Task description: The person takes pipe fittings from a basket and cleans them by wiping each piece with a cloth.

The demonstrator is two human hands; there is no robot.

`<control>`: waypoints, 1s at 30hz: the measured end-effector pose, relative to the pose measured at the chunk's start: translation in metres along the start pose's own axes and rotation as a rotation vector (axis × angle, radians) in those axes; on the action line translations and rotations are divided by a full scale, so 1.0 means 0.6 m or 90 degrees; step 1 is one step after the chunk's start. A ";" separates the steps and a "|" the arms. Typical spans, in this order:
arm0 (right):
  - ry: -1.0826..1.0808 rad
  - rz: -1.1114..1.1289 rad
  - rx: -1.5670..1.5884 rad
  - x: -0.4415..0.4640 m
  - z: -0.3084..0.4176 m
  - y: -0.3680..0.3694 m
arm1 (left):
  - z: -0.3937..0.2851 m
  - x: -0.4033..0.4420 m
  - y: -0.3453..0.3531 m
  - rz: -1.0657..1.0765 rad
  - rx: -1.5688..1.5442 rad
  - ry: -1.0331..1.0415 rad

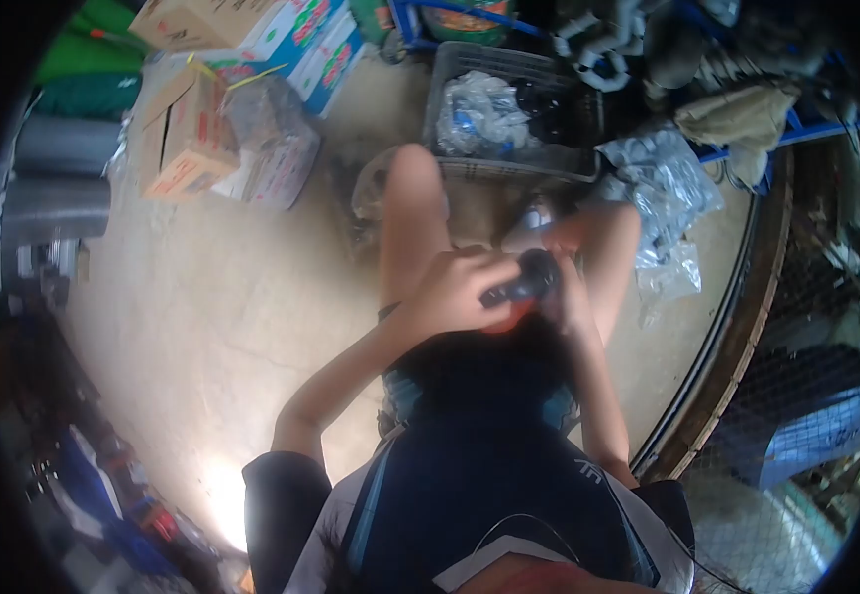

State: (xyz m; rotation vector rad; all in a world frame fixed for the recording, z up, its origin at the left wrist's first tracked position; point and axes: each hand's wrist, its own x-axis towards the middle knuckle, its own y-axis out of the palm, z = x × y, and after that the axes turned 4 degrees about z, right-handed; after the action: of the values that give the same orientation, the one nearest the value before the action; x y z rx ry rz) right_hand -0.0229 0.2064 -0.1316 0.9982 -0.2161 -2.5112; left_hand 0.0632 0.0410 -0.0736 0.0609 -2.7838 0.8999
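Note:
My left hand [462,289] has its fingers wrapped round one side of a dark, glossy, rounded part [535,273], held above my lap between my bent knees. From the other side my right hand [573,301] closes on the same part, its fingers pointing away from me. Blur and the fingers hide much of the part, so its exact kind does not show. Just below it an orange-red patch [509,319] appears between the hands; what it belongs to I cannot make out.
Beyond my knees stands a dark plastic crate [517,166] with crumpled clear plastic and black pieces inside. Clear plastic bags [663,188] lie right of it. Cardboard boxes [192,134] stand at the left. A wire mesh [747,445] runs along the right side.

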 end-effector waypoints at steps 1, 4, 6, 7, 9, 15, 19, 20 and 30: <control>0.160 0.029 0.083 -0.006 -0.008 -0.003 | 0.000 -0.001 0.001 -0.010 0.086 0.085; 0.269 0.140 0.289 -0.001 -0.033 -0.027 | 0.021 -0.016 -0.004 -0.131 -0.001 -0.029; 0.138 0.104 0.200 0.002 -0.035 -0.045 | 0.063 -0.026 -0.013 -0.297 -0.060 -0.171; 0.091 0.046 0.142 0.005 -0.032 -0.050 | 0.077 -0.025 -0.030 -0.381 -0.138 -0.314; -0.063 -0.134 0.139 0.019 -0.021 -0.058 | 0.151 -0.053 -0.061 -0.512 -0.652 -0.472; 0.055 0.039 0.290 0.009 0.070 -0.097 | 0.412 -0.110 -0.054 -0.511 -0.884 -0.655; 0.060 -0.027 0.283 0.030 0.078 -0.083 | 0.584 -0.123 0.033 -0.523 -0.824 -0.706; 0.063 -0.070 0.266 0.029 0.080 -0.065 | 0.607 -0.117 0.052 -0.542 -0.785 -0.726; 0.167 -0.130 0.168 0.050 0.068 -0.007 | 0.704 -0.068 0.072 -0.540 -0.776 -0.748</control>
State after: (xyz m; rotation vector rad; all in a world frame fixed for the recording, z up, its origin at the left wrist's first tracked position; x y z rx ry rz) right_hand -0.0715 0.1963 -0.1218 1.5121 -0.3893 -2.5397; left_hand 0.0179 -0.1710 -0.4409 1.7706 -2.9623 -1.4250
